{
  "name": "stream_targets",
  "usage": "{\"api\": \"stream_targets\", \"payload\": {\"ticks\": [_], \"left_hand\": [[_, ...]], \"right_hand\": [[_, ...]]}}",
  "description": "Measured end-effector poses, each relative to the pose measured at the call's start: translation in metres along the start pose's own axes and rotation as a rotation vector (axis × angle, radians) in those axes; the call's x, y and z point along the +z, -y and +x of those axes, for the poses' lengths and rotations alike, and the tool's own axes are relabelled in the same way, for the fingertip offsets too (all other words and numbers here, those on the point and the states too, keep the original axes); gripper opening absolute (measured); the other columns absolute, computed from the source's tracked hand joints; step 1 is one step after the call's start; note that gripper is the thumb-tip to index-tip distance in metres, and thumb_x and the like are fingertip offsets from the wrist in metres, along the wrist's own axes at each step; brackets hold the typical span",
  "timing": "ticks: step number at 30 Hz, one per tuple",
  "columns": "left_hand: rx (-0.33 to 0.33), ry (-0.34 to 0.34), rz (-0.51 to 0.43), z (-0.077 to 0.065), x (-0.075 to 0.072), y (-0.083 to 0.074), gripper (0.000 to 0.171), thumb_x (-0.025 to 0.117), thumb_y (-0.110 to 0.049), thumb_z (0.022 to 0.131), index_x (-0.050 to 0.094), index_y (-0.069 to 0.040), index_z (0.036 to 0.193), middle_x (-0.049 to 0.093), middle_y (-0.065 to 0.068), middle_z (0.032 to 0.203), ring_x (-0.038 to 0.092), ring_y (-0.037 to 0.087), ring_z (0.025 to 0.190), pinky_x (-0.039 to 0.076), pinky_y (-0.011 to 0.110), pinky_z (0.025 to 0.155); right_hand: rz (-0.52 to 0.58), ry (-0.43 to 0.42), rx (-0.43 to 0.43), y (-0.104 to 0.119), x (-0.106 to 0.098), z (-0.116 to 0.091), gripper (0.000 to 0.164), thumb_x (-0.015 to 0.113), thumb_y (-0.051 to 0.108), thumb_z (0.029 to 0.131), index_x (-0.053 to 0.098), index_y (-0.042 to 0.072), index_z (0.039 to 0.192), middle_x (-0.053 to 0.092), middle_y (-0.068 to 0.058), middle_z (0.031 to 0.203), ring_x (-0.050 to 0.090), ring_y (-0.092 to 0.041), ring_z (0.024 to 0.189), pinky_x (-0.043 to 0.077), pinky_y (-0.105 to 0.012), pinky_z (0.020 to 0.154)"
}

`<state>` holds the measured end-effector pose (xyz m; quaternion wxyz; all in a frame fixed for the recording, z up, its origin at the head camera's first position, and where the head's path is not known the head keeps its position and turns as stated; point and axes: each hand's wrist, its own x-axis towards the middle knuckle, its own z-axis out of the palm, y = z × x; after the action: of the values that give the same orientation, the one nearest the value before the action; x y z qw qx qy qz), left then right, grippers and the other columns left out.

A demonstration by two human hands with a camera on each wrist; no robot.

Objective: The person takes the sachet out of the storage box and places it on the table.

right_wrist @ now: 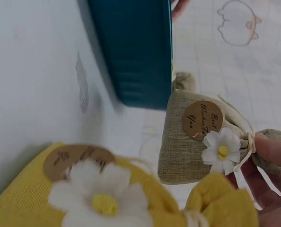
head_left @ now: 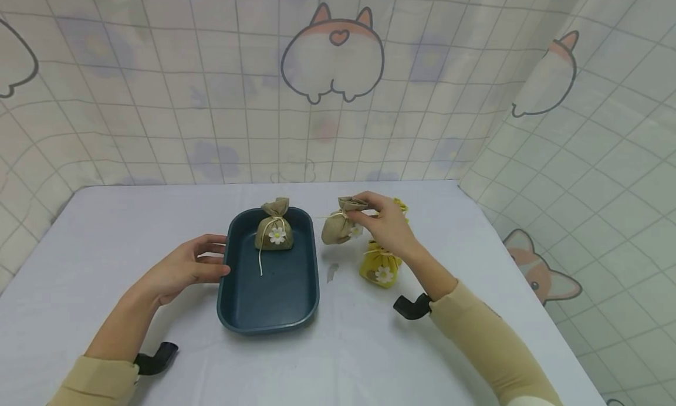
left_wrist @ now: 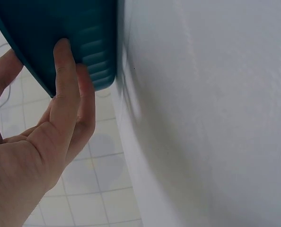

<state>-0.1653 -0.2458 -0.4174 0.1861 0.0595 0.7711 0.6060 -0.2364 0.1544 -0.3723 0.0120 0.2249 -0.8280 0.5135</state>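
My right hand (head_left: 388,224) pinches a beige drawstring pouch (head_left: 336,227) by its gathered neck, off the table and just right of the tray. In the right wrist view this pouch (right_wrist: 178,146) shows a white flower and a round brown tag. My left hand (head_left: 185,268) touches the left side of a dark teal tray (head_left: 266,294), its fingers (left_wrist: 65,90) against the outer wall. Another beige pouch (head_left: 273,236) with a flower stands inside the tray, at its far end. Nearest my right hand is a yellow pouch (head_left: 377,271); more yellow fabric (head_left: 399,205) shows partly hidden behind that hand.
A white cloth covers the table (head_left: 348,359). Behind and to the right hangs a tile-patterned curtain (head_left: 222,101) with cartoon animals. Black curved pieces (head_left: 158,359) stick out at both wrists. A small grey mark (head_left: 332,271) lies on the cloth right of the tray.
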Motion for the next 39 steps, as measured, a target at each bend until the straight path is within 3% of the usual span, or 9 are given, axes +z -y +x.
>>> {"api": "stream_targets", "payload": {"ticks": [6,11,19,29,39], "left_hand": [[0.000,0.000,-0.003,0.000,0.000,0.001,0.082,0.077,-0.008,0.092,0.026,0.006,0.155,0.039,0.032,0.148,0.052,0.043,0.129,0.059,0.038,0.091],[0.002,-0.004,0.003,-0.001,0.000,0.000,0.083,0.077,-0.009,0.092,0.026,0.007,0.155,0.039,0.032,0.147,0.053,0.042,0.128,0.059,0.037,0.091],[0.003,0.003,-0.010,0.000,0.000,0.002,0.081,0.075,-0.006,0.093,0.025,0.007,0.155,0.038,0.033,0.148,0.052,0.043,0.128,0.059,0.037,0.091],[0.007,-0.001,-0.007,0.000,0.000,0.000,0.081,0.075,-0.006,0.093,0.025,0.008,0.155,0.039,0.033,0.147,0.052,0.042,0.127,0.059,0.037,0.091],[0.007,-0.007,-0.003,0.000,0.001,0.002,0.081,0.075,-0.006,0.093,0.026,0.008,0.155,0.039,0.033,0.147,0.051,0.044,0.129,0.059,0.037,0.091]], "right_hand": [[0.069,-0.001,0.070,-0.013,-0.010,0.001,0.023,0.070,0.013,0.100,0.068,0.001,0.120,0.071,-0.011,0.116,0.067,-0.023,0.108,0.056,-0.034,0.090],[0.056,-0.023,0.112,-0.018,-0.014,0.003,0.027,0.069,0.013,0.100,0.067,-0.001,0.123,0.071,-0.014,0.116,0.067,-0.024,0.105,0.054,-0.027,0.083],[0.122,-0.034,0.184,-0.035,-0.018,0.004,0.030,0.067,0.009,0.101,0.063,-0.006,0.127,0.067,-0.018,0.119,0.065,-0.022,0.104,0.055,-0.023,0.085],[0.120,-0.039,0.278,-0.046,-0.019,0.003,0.036,0.070,0.008,0.099,0.061,-0.007,0.130,0.064,-0.019,0.121,0.061,-0.023,0.104,0.054,-0.024,0.085],[0.069,-0.036,0.290,-0.055,-0.019,0.006,0.035,0.072,0.009,0.098,0.062,-0.003,0.129,0.065,-0.017,0.124,0.062,-0.028,0.110,0.054,-0.029,0.088]]}}
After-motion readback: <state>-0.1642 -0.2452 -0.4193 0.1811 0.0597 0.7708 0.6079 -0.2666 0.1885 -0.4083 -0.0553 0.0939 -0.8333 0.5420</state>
